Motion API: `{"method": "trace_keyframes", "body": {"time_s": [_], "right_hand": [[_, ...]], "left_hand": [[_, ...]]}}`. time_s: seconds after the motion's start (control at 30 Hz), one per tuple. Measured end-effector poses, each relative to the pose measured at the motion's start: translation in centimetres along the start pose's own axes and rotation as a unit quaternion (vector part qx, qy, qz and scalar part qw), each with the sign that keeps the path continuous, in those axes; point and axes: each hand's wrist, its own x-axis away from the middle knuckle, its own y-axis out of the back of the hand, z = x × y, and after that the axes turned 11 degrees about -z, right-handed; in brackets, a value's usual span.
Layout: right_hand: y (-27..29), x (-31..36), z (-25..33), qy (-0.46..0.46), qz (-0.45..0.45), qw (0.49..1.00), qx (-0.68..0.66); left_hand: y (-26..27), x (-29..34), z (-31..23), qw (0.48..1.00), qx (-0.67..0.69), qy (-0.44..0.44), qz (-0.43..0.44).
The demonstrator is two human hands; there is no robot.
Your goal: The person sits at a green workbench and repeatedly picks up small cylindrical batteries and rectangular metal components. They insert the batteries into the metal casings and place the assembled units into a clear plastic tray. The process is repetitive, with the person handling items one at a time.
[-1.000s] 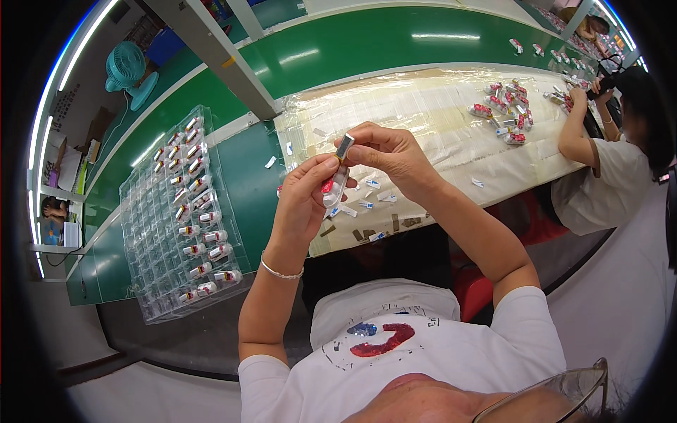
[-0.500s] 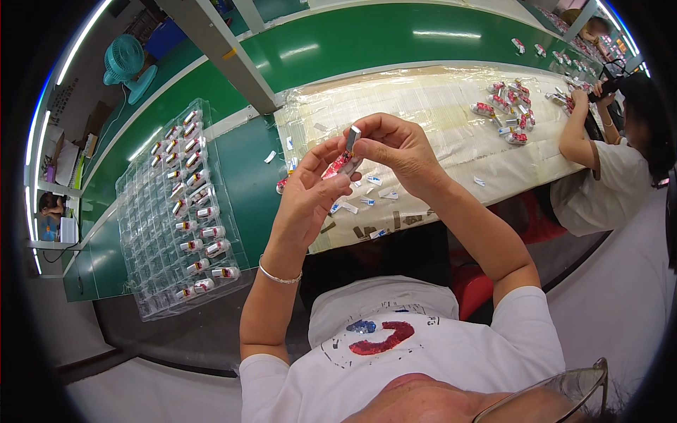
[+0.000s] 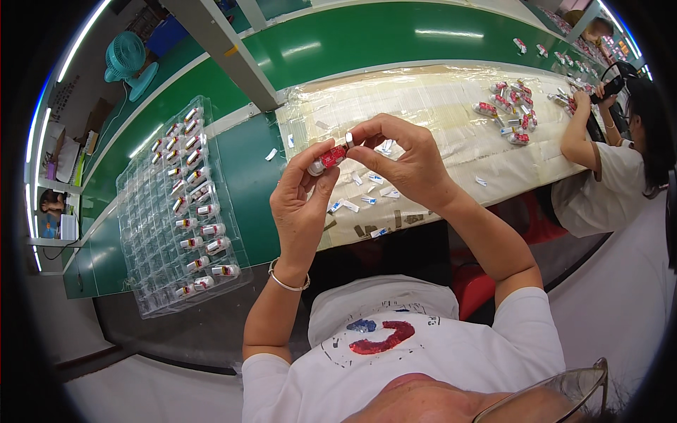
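Now the small red-and-whitish bottle-shaped item (image 3: 325,161) has swung flatter above the pale, film-covered surface (image 3: 437,106), left hand's (image 3: 295,204) fingers gripping its body, right hand's (image 3: 415,166) pinching its slim silvery-white end piece (image 3: 349,139), where handling apparently centres.

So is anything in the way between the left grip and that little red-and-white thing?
Nothing visible is: the left grip directly holds the small red-and-white piece, and the right grip's finger and thumb are around its pale end. The blue-and-white scraps lie on the pale covering, not between.
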Motion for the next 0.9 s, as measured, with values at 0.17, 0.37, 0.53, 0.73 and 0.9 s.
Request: {"method": "trace_keyframes", "body": {"time_s": [0.17,0.37,0.53,0.73,0.9], "right_hand": [[-0.1,0.4,1.2,-0.087,-0.009,0.995,-0.046],[-0.2,0.7,0.9,-0.242,-0.031,0.946,-0.212],[-0.4,0.9,1.0,-0.264,-0.035,0.934,-0.238],[-0.9,0.7,1.4,-0.085,-0.063,0.993,-0.058],[-0.7,-0.1,1.2,0.135,-0.05,0.984,0.101]], "left_hand": [[-0.4,0.1,-0.1,0.985,-0.121,-0.121,-0.033],[-0.9,-0.8,-0.9,0.925,-0.257,-0.274,-0.048],[-1.0,-0.6,-0.8,0.964,-0.177,-0.188,-0.056],[-0.8,-0.6,-0.7,0.986,-0.109,-0.119,-0.039],[-0.4,-0.6,-1.2,0.986,-0.128,-0.107,-0.009]]}}
